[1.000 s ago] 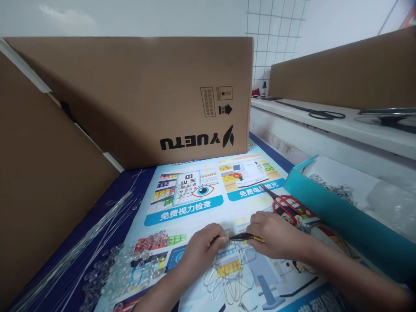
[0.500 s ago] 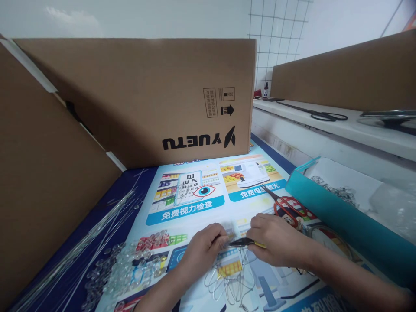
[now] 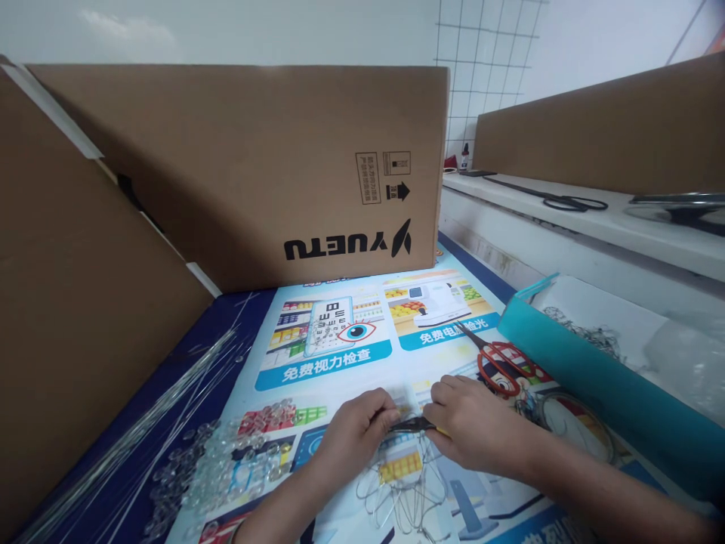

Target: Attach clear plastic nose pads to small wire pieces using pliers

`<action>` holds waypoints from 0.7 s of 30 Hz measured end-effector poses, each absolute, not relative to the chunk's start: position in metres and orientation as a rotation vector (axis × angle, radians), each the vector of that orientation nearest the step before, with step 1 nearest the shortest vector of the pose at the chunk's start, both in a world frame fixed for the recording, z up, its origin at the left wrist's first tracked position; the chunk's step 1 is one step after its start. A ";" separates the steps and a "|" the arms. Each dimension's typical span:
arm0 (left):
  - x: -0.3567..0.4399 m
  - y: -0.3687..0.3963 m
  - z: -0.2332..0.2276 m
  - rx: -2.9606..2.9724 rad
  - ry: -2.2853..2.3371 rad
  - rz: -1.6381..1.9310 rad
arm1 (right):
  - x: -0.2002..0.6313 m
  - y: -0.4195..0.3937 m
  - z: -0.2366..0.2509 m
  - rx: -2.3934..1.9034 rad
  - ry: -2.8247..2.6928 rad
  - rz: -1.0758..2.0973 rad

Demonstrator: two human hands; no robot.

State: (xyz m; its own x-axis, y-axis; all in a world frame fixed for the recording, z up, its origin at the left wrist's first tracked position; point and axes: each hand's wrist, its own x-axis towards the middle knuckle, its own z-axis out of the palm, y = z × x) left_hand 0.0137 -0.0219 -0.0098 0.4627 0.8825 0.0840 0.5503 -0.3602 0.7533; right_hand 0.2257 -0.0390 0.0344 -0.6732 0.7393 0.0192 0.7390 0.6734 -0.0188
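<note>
My right hand (image 3: pixel 476 423) is wrapped round a pair of pliers (image 3: pixel 411 425) with dark jaws and a yellow handle, which point left. At the tip of the jaws, my left hand (image 3: pixel 362 425) pinches thin wire, its thumb and forefinger pressed together. Just below both hands is a bundle of bent wire loops (image 3: pixel 405 495), spread over the printed sheet (image 3: pixel 328 385). Whether the loops hang from my fingers or lie on the sheet, I cannot tell. Clear beads (image 3: pixel 226 465) lie in a loose heap to the left of my left forearm.
Red-handled scissors (image 3: pixel 504 363) lie beyond my right hand, beside a teal box (image 3: pixel 594 400) with wire bits and clear plastic. Long thin wires (image 3: pixel 152 415) stretch along the left. A large cardboard box (image 3: pixel 243 166) stands behind. Black scissors (image 3: pixel 572 202) rest on the right ledge.
The pliers and my right hand have shifted slightly left, and the pliers have turned a little in the grip. My left hand stays pinched in nearly the same place.
</note>
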 end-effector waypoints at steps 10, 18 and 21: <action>0.014 -0.021 -0.010 2.054 1.202 0.630 | 0.225 -0.039 0.031 -1.266 -2.834 0.015; 0.014 -0.021 -0.009 2.026 1.222 0.635 | 0.242 -0.029 0.047 -1.323 -2.784 0.156; 0.014 -0.021 -0.008 2.047 1.229 0.630 | 0.244 -0.029 0.047 -1.323 -2.799 0.170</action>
State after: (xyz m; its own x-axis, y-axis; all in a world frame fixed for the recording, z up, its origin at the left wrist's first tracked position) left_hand 0.0141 -0.0208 -0.0081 0.4424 0.8943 0.0666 0.5767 -0.3406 0.7426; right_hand 0.2438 -0.0287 0.0470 -0.6353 0.7722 -0.0097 0.7677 0.6301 -0.1165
